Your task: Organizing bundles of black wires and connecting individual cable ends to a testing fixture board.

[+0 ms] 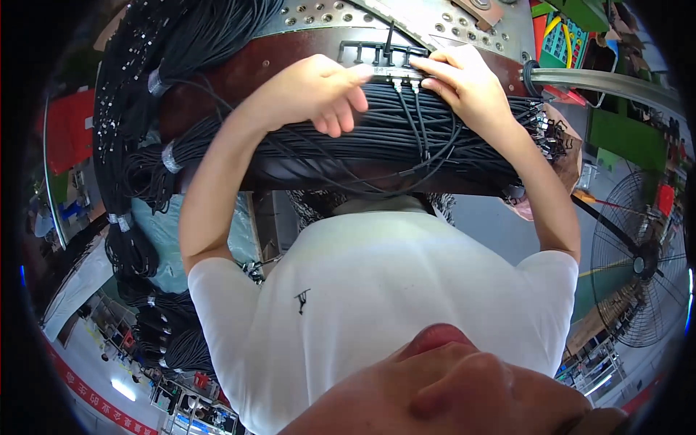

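Observation:
A slotted black and metal fixture [383, 55] sits at the far side of the bench. Two thin black cables with silver connectors [406, 85] run from its near edge toward me. My left hand [322, 87] is at the fixture's left end, thumb stretched toward its edge and the other fingers loosely bent and apart, holding nothing. Closed over the right end of the fixture, my right hand [467, 83] has its fingers on top and its thumb at the near side. Anything small under those fingertips is hidden. A thick bundle of black cables [348, 145] lies just in front of both hands.
Taped black cable bundles [170, 156] hang at the left. A perforated metal plate [326, 16] lies behind the fixture. Farther right are a curved metal rail [609, 81], a green and red bin area [562, 43] and a large black fan [638, 264].

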Motion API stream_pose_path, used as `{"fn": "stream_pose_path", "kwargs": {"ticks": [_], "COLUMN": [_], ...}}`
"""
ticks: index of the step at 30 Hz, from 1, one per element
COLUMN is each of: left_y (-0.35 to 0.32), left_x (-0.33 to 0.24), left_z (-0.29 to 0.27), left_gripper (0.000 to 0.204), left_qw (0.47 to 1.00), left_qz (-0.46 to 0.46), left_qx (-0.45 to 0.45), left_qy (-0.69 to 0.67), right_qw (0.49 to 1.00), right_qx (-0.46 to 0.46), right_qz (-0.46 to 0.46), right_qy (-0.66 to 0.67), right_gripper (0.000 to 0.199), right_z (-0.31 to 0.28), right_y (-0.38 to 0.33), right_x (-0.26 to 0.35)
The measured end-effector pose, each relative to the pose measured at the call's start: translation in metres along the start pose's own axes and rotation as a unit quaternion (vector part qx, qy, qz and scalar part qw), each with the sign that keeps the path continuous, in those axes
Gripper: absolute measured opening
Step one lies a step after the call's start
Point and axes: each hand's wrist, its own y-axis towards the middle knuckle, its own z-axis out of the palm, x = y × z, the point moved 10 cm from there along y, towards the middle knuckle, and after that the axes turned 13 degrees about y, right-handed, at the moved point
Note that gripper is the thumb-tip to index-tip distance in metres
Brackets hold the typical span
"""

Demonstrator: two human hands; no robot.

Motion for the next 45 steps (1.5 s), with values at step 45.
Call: {"fn": "stream_pose_path", "kwargs": {"ticks": [45], "left_y": [0.066], "left_x": [-0.103], "left_z": [-0.114], "left_gripper": [0.029], "left_qw": [0.708], "left_qz": [0.26], "left_qx": [-0.462], "left_qy": [0.468], "right_qw": [0.976], "right_qx": [-0.113], "right_qz": [0.029], "right_qy": [-0.182], "right_gripper": [0.023], "right_z": [-0.04], "right_y": [0.103], "right_x": [-0.076]}}
